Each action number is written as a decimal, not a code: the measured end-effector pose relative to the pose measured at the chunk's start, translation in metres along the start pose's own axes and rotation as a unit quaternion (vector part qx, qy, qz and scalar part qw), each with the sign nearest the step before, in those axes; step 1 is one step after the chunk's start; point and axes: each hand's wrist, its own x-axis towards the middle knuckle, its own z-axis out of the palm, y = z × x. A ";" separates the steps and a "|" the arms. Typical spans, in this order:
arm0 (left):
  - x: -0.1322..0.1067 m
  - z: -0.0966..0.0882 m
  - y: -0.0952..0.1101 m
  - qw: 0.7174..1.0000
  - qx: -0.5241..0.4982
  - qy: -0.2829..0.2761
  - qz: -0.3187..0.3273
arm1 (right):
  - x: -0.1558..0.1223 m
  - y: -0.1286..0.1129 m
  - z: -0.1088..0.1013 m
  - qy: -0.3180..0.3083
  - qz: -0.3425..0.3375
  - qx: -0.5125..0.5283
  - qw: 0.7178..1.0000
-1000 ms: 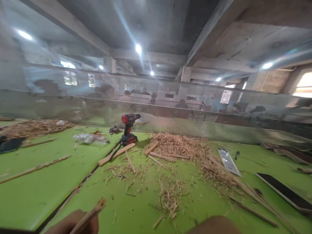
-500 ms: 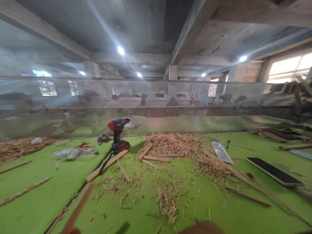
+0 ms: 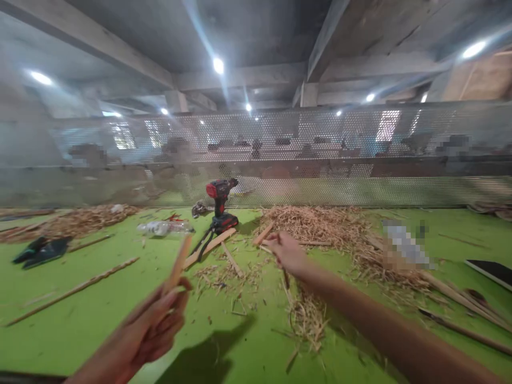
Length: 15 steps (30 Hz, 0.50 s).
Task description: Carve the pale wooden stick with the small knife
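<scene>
My left hand is closed around a flat wooden strip, which points up and away at the lower left. Over the middle of the green table, my right hand reaches forward with its fingers pinched together. Its fingertips are at the lower end of a short wooden piece beside a heap of shavings. Whether they grip that piece I cannot tell. Something thin and brown shows just below the hand, partly blurred.
A red-and-black cordless drill stands upright behind a wooden slat. Left of it lies a clear plastic bottle. A twisted stick is at the left, a phone at the right. Perforated screen closes the back.
Both arms have come into view. The wooden strip has risen in my left hand, and my right hand has reached forward to the short wooden piece. The view has turned left and tilted down.
</scene>
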 end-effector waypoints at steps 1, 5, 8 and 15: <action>0.011 0.018 0.006 0.999 0.006 -0.043 0.005 | 0.005 0.006 -0.010 0.035 -0.019 0.015 0.999; 0.058 0.081 0.021 0.978 0.021 -0.208 -0.012 | 0.014 0.021 -0.036 0.092 -0.118 0.041 0.988; 0.087 0.108 0.021 0.961 0.000 -0.271 -0.051 | 0.011 0.020 -0.044 0.086 -0.151 0.000 0.985; 0.105 0.125 0.011 0.963 -0.006 -0.262 -0.067 | 0.003 0.033 -0.038 0.038 -0.156 -0.088 0.983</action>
